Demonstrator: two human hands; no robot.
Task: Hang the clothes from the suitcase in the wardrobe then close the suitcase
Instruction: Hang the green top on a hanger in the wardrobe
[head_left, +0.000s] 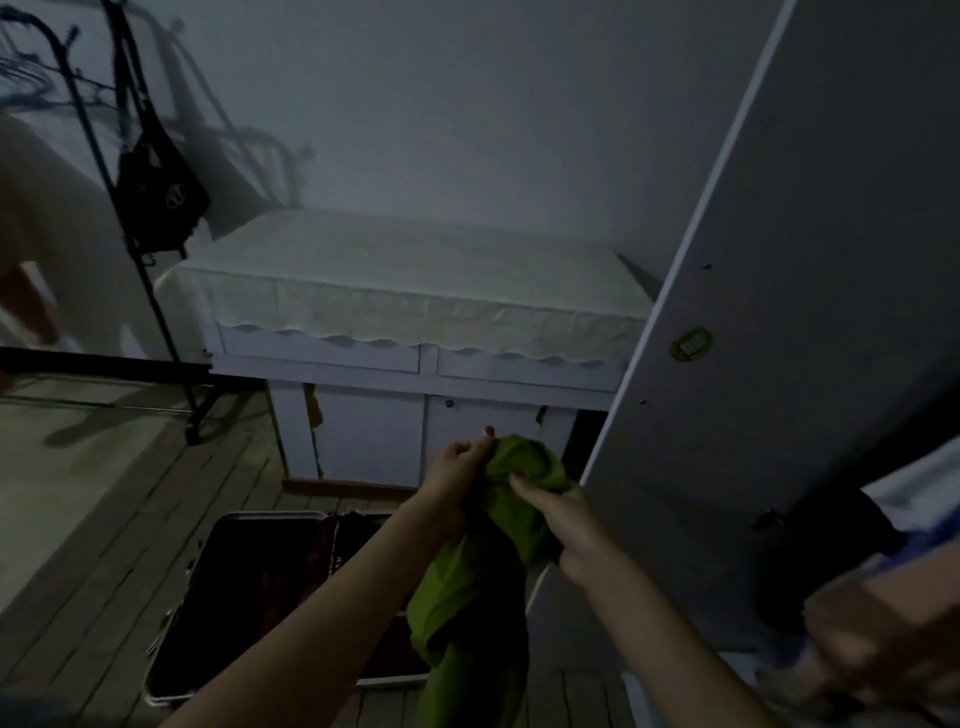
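Observation:
A green garment (467, 582) hangs in front of me, held up by both hands. My left hand (457, 470) pinches its top edge on the left. My right hand (561, 525) grips the cloth on the right, just below the bunched top. Below on the wooden floor lies the open suitcase (234, 597), dark inside, with dark red clothing in it. The open wardrobe door (779, 312) stands at the right. Dark clothes (821, 561) show past the door's edge.
A white cabinet (415, 374) with a pale cloth cover stands against the wall ahead. A black clothes rack (150, 280) with a black bag (158, 192) and wire hangers stands at the left. A blurred pale shape fills the bottom right corner.

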